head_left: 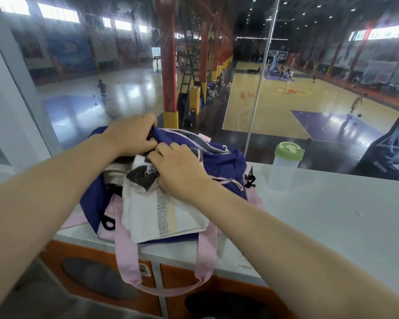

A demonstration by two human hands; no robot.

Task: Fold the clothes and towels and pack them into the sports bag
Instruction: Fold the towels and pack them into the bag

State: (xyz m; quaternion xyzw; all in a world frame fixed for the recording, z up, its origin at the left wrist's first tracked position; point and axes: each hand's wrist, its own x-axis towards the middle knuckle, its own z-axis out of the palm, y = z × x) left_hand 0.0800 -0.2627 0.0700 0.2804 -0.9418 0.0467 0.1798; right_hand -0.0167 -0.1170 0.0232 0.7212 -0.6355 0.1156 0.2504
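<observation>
Behind glass, a big indoor basketball hall; up front, a pale grey countertop (320, 215) carrying the action. Sitting at the counter's near-left edge: a navy-blue fabric sports bag with pink trim (221, 162), main zip gaping open, pink webbing handles (129, 256) drooping over the counter's front. Half in, half out of that opening: a white folded towel with a dark grey patch and a striped band (161, 215), lower end draped down over the bag's near side. Small print on the towel, too blurred to read.

Left hand (129, 134) up at the far rim of the opening, fingers curled over and pinching the blue fabric edge, wrist bent, forearm reaching in from the lower left. Right hand (180, 169) knuckles-up on the towel's upper end, fingers curled and tucked down into the opening, gripping the cloth; forearm stretched in from the lower right.

Beige fabric (115, 171) already showing inside the bag, just left of the towel. Standing to the right, apart from the bag: a translucent plastic shaker bottle with a green lid (285, 164). Below the counter, an orange cabinet front (207, 286) bearing a small QR-code sticker (143, 269).
</observation>
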